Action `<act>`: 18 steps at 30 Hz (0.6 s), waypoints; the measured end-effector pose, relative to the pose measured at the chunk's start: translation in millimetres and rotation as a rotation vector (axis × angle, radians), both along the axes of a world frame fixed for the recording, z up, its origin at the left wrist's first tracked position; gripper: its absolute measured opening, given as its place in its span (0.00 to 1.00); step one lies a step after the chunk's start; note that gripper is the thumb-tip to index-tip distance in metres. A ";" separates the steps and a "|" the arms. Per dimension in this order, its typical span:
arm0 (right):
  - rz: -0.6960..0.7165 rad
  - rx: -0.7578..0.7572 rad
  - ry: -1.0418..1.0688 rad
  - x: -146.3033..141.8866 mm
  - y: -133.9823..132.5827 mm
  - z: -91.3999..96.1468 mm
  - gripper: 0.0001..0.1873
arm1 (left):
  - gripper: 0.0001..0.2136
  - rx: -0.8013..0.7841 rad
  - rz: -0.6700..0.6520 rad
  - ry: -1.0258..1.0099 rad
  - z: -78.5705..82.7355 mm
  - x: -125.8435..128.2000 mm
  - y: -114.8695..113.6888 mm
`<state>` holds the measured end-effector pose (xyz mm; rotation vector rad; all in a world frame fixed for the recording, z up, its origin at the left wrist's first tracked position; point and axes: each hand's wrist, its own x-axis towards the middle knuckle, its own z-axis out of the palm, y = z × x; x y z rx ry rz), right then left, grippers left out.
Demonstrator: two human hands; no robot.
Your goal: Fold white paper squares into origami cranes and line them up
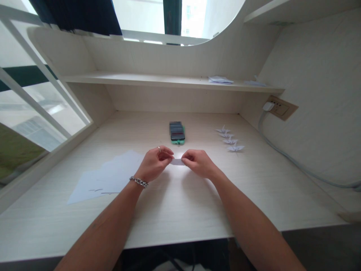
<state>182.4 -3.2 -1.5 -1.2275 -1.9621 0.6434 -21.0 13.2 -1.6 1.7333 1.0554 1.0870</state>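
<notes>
Between fingers, white paper, both ends pinched

White paper, pale wood-grained desk

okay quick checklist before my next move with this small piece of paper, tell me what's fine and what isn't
1. Left hand has a grip: ok, fingertips pinch one end of the paper piece.
2. Right hand has a grip: ok, fingertips pinch the other end.
3. Creases sharp and aligned: cannot tell, too small and partly covered by fingers.
4. Green-edged device out of the way: ok, it lies beyond both hands, apart from them.
5. Four folded paper birds clear of the right hand: ok, lined up farther right.
6. Loose sheets squared up: not ok, spread unevenly on the left.
</notes>
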 end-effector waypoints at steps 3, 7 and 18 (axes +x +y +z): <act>-0.065 -0.032 0.115 4.0 5.0 -1.2 0.07 | 0.06 -0.004 0.111 -0.103 1.5 -6.5 4.9; -0.168 -0.214 0.572 1.4 12.2 -4.2 0.12 | 0.12 -0.099 0.237 -0.256 -1.3 -5.9 7.6; -0.070 -0.286 0.586 -22.4 8.6 -21.1 0.12 | 0.13 -0.146 0.088 -0.238 -11.9 18.9 -2.6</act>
